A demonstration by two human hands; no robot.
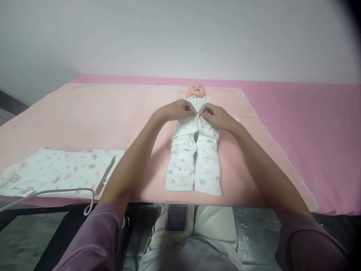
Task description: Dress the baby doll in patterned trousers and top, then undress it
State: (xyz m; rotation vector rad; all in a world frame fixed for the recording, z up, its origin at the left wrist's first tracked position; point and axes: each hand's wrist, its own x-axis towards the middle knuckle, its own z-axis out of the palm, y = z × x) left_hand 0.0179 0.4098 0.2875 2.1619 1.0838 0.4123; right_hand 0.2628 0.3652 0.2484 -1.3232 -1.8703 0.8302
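A baby doll [196,90] lies face up on a light pink cloth, its head toward the wall. It wears a white printed jacket [186,126] and white printed trousers [182,162]. Over the doll's chest, my left hand [184,109] pinches one side of the jacket's front edge. Close beside it, my right hand [213,114] pinches the other side, fingertips almost touching those of the left. Below the hands the jacket's front hangs slightly apart at the hem. Any fastener between the fingertips is too small to make out.
Folded white printed fabric [64,169] lies at the left front, with a white cable [64,191] across its near edge. The light pink cloth [113,113] covers a darker pink one [304,124]. A pale wall stands behind.
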